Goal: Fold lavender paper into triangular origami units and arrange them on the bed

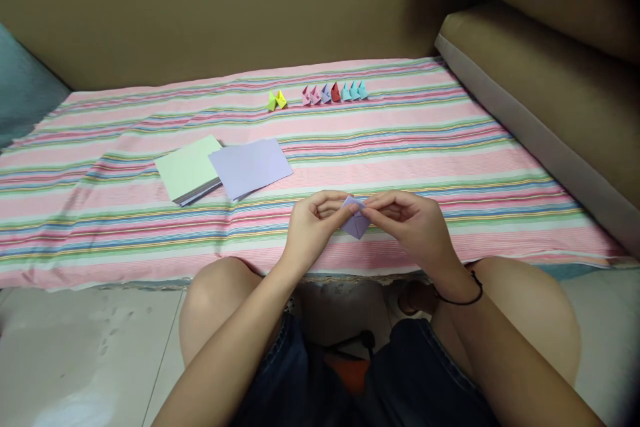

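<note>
Entries as I log them from the head view:

- Left hand (313, 223): fingers curled in, thumb and fingertips pinched on the left side of the folded purple paper (356, 225).
- Right hand (415, 223): curled likewise, thumb and forefinger nipping the same piece at its upper right edge. A black band (473, 292) sits on this wrist.
- Folded purple paper: held between both hands, its point hanging down, over the near edge of the striped cloth (450, 167) and above my bare knees.
- Striped cloth: pink with coloured stripes, spread flat over a low surface and reaching back to a tan wall.
- Green sheets (186, 167): a flat stack on the cloth, left of the hands and well apart from them.
- Purple sheet (250, 165): flat, overlapping the right side of the green sheets.
- Yellow-green pair (277, 100): two small folded pieces, far side of the cloth.
- Row of folded pieces (334, 92): pink, purple, red and blue, side by side, just right of that pair.
- Cushions (550, 93): tan, along the cloth's right side.
- Tiled floor (75, 347): pale, near left.
</note>
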Tool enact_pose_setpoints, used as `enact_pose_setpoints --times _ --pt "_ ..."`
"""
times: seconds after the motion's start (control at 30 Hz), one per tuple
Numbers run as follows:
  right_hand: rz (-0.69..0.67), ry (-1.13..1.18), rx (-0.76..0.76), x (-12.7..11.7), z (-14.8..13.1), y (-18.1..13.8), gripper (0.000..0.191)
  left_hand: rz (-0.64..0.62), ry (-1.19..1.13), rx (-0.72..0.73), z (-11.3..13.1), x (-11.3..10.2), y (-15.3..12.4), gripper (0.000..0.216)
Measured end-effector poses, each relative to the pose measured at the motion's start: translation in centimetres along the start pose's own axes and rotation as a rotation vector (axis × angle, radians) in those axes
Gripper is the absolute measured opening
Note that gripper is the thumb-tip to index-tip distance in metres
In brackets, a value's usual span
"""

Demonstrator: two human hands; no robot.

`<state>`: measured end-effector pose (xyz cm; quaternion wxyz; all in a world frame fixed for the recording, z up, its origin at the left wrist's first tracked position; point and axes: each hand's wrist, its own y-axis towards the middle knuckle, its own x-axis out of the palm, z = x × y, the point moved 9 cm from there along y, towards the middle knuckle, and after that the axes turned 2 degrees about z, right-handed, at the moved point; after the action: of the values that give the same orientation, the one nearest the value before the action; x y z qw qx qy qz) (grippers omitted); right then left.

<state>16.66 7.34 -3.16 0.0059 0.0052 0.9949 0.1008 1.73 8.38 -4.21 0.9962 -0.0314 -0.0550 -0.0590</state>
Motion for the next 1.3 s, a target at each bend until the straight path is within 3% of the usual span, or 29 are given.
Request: enact_pose_setpoints --times 0.53,0.87,1.3 --pt "-0.004 -0.082 -0.026 -0.1 -0.1 -0.1 0.007 0.032 0.046 -0.008 -0.3 -0.2 0.1 0.021" --pt "-0.047 0.027 0.189 1.1 1.5 -0.3 0.026 0.063 -0.027 -0.067 -1.2 -0.8 0.3 0.023" --pt "-0.128 -0.045 0.189 2.4 1.6 -0.5 0.022 0.082 0.004 -0.048 -0.9 -1.0 0.2 0.021"
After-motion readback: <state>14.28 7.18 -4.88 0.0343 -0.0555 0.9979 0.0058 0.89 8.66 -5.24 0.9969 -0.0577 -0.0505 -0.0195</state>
